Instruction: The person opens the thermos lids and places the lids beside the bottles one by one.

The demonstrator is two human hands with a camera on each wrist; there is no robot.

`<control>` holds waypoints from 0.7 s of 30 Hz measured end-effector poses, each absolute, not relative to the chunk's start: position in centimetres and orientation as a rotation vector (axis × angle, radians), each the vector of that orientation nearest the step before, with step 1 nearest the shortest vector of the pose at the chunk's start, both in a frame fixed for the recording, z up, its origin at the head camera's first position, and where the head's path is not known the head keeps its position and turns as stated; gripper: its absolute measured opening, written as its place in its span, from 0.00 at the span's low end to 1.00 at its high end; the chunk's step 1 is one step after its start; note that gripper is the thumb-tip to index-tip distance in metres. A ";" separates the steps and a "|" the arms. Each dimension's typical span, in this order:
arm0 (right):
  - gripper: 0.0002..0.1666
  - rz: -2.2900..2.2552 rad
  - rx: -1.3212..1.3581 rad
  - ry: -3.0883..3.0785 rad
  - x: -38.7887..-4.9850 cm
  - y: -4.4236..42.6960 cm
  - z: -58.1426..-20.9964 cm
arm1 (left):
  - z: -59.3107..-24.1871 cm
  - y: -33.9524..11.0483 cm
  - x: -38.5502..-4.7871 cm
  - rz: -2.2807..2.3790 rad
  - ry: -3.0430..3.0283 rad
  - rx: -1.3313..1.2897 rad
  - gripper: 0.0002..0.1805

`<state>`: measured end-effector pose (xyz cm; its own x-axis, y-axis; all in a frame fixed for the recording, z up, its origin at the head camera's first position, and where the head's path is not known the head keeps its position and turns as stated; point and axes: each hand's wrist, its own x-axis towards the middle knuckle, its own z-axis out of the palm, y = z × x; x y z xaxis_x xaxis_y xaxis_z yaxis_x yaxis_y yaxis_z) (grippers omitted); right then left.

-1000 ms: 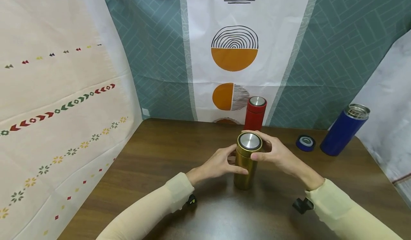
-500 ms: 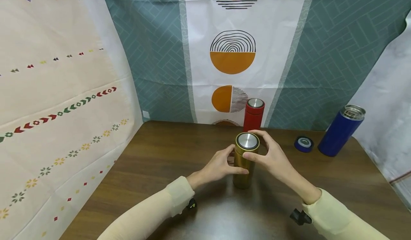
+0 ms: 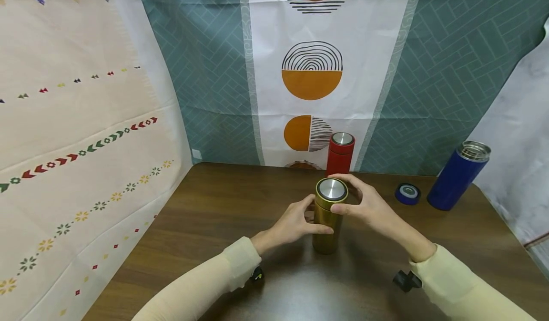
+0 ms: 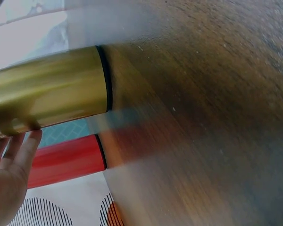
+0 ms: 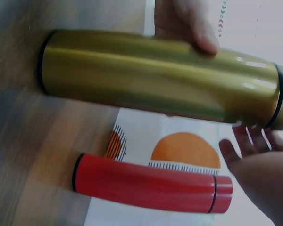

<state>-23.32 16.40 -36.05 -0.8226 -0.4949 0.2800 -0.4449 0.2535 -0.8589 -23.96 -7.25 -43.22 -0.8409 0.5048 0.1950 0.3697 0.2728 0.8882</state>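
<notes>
"Cream sleeves (image 3: 210, 279) reach in from the near side, with a small black device (image 3: 405, 281) at each cuff. What are the hands doing?"

"Both grip one gold flask (image 3: 327, 217), which stands upright near the middle of the brown wooden counter (image 3: 223, 192). On the left, the left hand (image 3: 292, 221) has its fingers and thumb curled round the body. On the right, the right hand (image 3: 372, 204) holds higher up, fingers and thumb around the lid (image 3: 332, 190), which sits on the flask and has a silvery disc on top."

"And farther back?"

"Toward the far right, a blue flask (image 3: 456, 178) shows its metal mouth; a blue cap (image 3: 407, 194) lies just left of it. Beyond the gold flask stands a red flask (image 3: 340, 158), lid on."

"Farthest of all?"

"Teal cloth (image 3: 206, 73) hangs there, its white middle band printed with orange and black-lined circles."
</notes>
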 end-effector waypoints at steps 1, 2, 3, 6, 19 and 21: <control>0.36 -1.646 -0.933 2.429 -23.5 16.5 -36.1 | -43.2 -7.3 -24.0 1.620 2.403 0.827 0.39; 0.36 -1.641 -0.946 2.406 -23.7 16.7 -36.1 | -43.2 -7.3 -23.9 1.616 2.406 0.823 0.39; 0.36 -1.640 -0.956 2.381 -23.8 16.8 -36.1 | -43.1 -7.3 -23.9 1.611 2.410 0.819 0.39; 0.36 -1.635 -0.981 2.323 -24.2 17.0 -36.2 | -43.1 -7.3 -23.9 1.597 2.420 0.809 0.40; 0.49 -1.617 -0.902 2.456 -22.8 16.5 -36.1 | -43.2 -7.3 -23.8 1.577 2.453 0.818 0.41; 0.48 -1.624 -0.857 2.521 -22.3 16.1 -36.2 | -43.2 -7.3 -23.8 1.574 2.458 0.816 0.41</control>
<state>-22.29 16.06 -36.17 -0.8487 -0.4559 0.2682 -0.4326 0.3067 -0.8478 -23.81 -7.34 -43.25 -0.8493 0.4928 0.1892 0.3781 0.3179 0.8695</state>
